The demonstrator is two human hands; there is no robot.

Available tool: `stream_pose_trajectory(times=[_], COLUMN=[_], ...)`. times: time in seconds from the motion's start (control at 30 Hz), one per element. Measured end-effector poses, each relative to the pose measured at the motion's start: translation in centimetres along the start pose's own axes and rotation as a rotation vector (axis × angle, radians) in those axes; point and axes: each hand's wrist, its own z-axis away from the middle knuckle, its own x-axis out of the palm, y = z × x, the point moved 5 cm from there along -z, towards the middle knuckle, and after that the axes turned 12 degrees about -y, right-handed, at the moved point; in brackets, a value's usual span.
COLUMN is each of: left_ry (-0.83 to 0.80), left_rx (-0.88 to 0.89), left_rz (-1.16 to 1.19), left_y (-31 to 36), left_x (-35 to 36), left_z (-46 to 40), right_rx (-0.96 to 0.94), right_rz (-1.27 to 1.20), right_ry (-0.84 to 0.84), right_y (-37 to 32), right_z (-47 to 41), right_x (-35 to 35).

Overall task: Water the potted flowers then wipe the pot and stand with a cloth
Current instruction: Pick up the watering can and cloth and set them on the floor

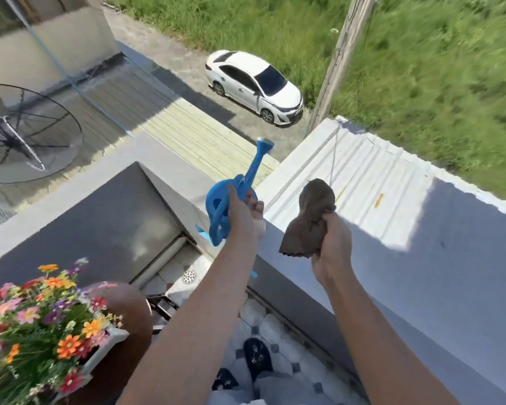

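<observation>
My left hand [241, 211] grips the handle of a blue plastic watering can [225, 200], held above the balcony wall with its spout pointing up and away. My right hand [330, 244] clutches a crumpled brown cloth [308, 217] at the same height, just right of the can. The potted flowers [41, 317], orange, pink, red and purple, fill the lower left corner in a pale rectangular pot [105, 350]. The pot rests on a round brown stand [129, 314]. Both hands are well to the right of the flowers and above them.
A grey balcony wall [304, 276] runs diagonally under my hands. The tiled floor holds a drain [189, 276] and my dark slippers [256, 358]. Beyond lie corrugated roofs, a satellite dish [21, 133], a white car [253, 86], a pole and grass.
</observation>
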Motion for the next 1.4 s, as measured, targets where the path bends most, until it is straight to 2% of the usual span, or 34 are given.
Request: stream_pose_trajectory(times=[0.13, 0.27, 0.4, 0.67, 0.83, 1.1, 1.2, 1.4], left_ry=[0.035, 0.127, 0.179, 0.256, 0.248, 0.316, 0.351, 0.388], left_rx=[0.056, 0.106, 0.134, 0.114, 0.007, -0.267, -0.369, -0.447], left_rz=[0.019, -0.122, -0.278, -0.822, -1.1, -1.362, -1.383, -1.371], left_y=[1.3, 4.0, 7.7, 12.0, 9.2, -1.1, -5.4, -10.9], left_x=[0.2, -1.8, -6.3, -14.7, -24.1, -44.3, -52.3, -64.7], left_z=[-1.7, -0.1, 1.6, 2.2, -1.8, -12.6, -17.2, -25.6], right_rx=[0.036, 0.085, 0.221, 0.506, 0.582, 0.613, 0.677, 0.731], right_rz=[0.03, 0.041, 0.091, -0.003, 0.074, 0.763, 0.838, 0.862], right_ry=[-0.026, -0.113, -0.214, -0.396, -0.548, -0.616, -0.567, -0.54], right_y=[0.6, 1.7, 3.4, 10.9, 20.0, 42.0, 49.3, 60.7], right_z=[-0.3, -0.3, 0.6, 3.3, 2.1, -6.0, -9.8, -16.1], right_x=[-0.3, 0.6, 1.8, 4.9, 4.6, -3.2, -6.4, -11.4])
